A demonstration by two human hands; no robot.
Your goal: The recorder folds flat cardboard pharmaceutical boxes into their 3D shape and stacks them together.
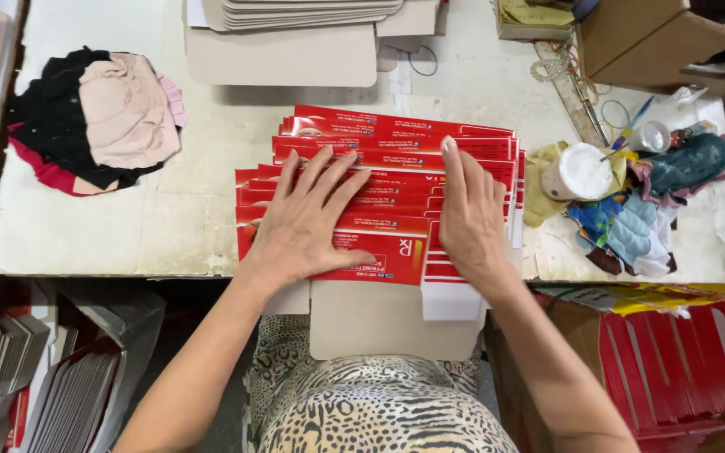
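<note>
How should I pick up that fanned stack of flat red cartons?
Probably by the two short ends, one hand per side. The red cartons lie flat and overlapped, so squeezing inward keeps them together. The left hand and right hand rest flat on top.

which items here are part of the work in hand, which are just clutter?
In hand: left hand and right hand flat on fanned red flat cartons; grey card sheet beneath.

Lying about: fabric pile, white cup, rags, cardboard box.
</note>
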